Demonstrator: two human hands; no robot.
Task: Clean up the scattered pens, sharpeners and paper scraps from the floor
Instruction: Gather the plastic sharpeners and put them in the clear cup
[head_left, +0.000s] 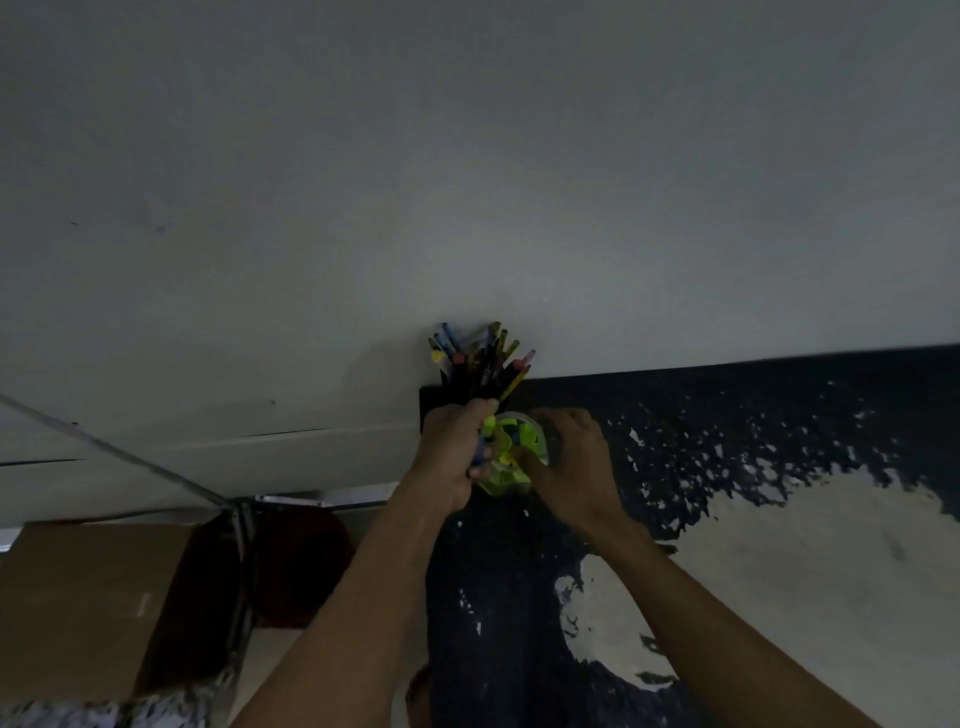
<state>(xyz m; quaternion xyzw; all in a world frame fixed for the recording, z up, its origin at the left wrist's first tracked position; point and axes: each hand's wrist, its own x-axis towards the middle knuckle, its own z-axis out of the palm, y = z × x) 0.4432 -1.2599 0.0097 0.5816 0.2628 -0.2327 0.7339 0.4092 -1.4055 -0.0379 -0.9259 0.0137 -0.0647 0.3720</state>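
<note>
We see the left hand (454, 457) gripping pens and sharpeners over the clear jar (514, 452); the right hand (569, 462) grips the jar on the floor (831, 545). Risk: jar tips, sharpeners scatter.

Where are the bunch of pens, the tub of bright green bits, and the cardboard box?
bunch of pens (480, 358): head view, on the upright pen ends by the wall.
tub of green pieces (511, 447): head view, on its green contents between both hands.
cardboard box (88, 597): head view, on its flat top.
</note>
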